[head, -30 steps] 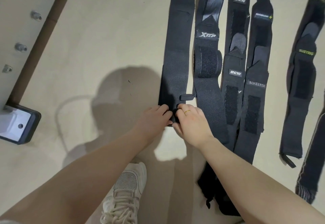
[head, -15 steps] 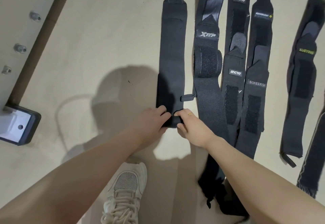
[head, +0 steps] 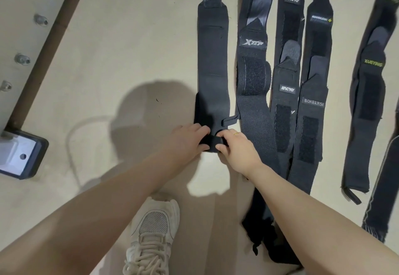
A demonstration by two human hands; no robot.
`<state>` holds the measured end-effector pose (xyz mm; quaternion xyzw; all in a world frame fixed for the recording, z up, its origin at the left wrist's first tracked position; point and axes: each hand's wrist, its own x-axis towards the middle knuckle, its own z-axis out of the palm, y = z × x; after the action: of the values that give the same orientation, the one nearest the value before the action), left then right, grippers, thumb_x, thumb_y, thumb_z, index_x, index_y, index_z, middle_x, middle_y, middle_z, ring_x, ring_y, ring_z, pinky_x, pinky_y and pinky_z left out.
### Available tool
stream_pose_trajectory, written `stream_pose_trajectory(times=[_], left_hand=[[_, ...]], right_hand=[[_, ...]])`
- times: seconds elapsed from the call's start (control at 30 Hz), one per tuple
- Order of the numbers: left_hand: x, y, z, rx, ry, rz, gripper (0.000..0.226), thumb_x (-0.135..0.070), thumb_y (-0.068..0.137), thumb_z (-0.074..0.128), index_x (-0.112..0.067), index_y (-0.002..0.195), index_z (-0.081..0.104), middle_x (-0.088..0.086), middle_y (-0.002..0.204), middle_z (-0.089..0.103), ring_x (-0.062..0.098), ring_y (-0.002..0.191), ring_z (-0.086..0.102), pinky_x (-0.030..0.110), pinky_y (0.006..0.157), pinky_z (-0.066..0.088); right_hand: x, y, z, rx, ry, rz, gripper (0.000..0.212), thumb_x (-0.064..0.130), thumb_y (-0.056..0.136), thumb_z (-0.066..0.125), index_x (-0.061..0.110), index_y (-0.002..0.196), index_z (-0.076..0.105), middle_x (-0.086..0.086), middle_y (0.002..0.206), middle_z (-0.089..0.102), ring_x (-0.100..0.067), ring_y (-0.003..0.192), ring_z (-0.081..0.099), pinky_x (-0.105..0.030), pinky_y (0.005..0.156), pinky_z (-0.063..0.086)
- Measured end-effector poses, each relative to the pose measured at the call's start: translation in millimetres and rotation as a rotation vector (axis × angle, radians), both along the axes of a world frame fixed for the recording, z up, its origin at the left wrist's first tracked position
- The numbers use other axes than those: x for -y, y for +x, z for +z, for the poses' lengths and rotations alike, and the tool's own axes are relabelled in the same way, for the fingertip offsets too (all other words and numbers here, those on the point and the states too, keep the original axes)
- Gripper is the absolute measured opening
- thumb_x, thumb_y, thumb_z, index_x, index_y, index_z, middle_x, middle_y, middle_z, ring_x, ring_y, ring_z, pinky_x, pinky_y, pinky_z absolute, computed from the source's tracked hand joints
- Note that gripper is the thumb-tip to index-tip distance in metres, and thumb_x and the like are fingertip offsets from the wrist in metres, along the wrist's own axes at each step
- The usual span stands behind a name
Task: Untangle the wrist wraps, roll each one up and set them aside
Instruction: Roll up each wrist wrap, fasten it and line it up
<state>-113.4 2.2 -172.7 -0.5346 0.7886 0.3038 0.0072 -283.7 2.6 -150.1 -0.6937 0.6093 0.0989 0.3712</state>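
Note:
A plain black wrist wrap (head: 212, 59) lies stretched out on the beige floor, leftmost in a row of wraps. Its near end is curled into a small roll (head: 212, 143). My left hand (head: 185, 143) grips the roll's left side and my right hand (head: 235, 147), wearing a ring, pinches its right side. A thumb loop (head: 230, 119) sticks out to the right just above the roll. Beside it lie an XTEP wrap (head: 252, 76), two IINCYO-labelled wraps (head: 287, 89), a BOKEERSI wrap (head: 311, 110) and a XUEYING wrap (head: 367, 93).
A metal frame with bolts (head: 28, 43) and black-edged feet (head: 19, 156) runs along the left. My white sneaker (head: 153, 231) stands below my hands. More black wraps lie bunched (head: 263, 236) under my right forearm and at the far right edge (head: 384, 205).
The wrap's near end has been turned over into a thicker roll between both hands, and the whole wrap has slid toward me, its far tab now fully in view.

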Motion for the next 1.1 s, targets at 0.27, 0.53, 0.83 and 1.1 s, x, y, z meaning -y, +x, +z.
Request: stream_pose_trajectory(times=[0.27,0.53,0.83,1.1], left_hand=[[-8.8,1.2,-20.6,0.112,-0.54,-0.037,0.036,-0.016,0.07,0.066,-0.016,0.103,0.054,0.002,0.094,0.066,0.02,0.094,0.048,0.03,0.078,0.034],[20.0,-2.0,0.7,0.072,-0.141,0.03,0.037,-0.027,0.09,0.055,-0.016,0.125,0.056,0.001,0.117,0.061,0.022,0.114,0.054,0.029,0.092,0.026],[59.8,-1.4,82.4,-0.577,0.156,0.549,0.039,-0.026,0.097,0.047,-0.013,0.133,0.041,-0.001,0.114,0.053,0.019,0.109,0.05,0.028,0.094,0.039],[113.3,-40.2,225.5,-0.53,-0.008,0.31,0.067,-0.025,0.096,0.05,-0.022,0.151,0.011,0.0,0.147,0.039,0.014,0.133,0.038,0.019,0.106,0.028]], right_hand=[[2.7,12.0,-3.6,-0.011,-0.148,-0.354,0.015,0.022,0.096,0.05,0.01,0.104,0.054,-0.009,0.108,0.05,-0.03,0.097,0.049,-0.038,0.074,0.042],[14.9,4.2,-2.9,-0.169,-0.213,0.15,0.042,0.026,0.091,0.056,0.011,0.128,0.043,-0.008,0.125,0.049,-0.029,0.111,0.047,-0.037,0.087,0.036],[55.8,-1.5,75.5,0.687,0.096,-0.52,0.028,0.018,0.098,0.049,0.023,0.123,0.039,-0.003,0.11,0.06,-0.008,0.093,0.06,-0.025,0.087,0.05],[101.0,-40.9,201.5,0.841,-0.001,-0.513,0.036,0.031,0.101,0.039,0.032,0.135,0.029,-0.001,0.137,0.049,-0.012,0.123,0.049,-0.026,0.104,0.04]])
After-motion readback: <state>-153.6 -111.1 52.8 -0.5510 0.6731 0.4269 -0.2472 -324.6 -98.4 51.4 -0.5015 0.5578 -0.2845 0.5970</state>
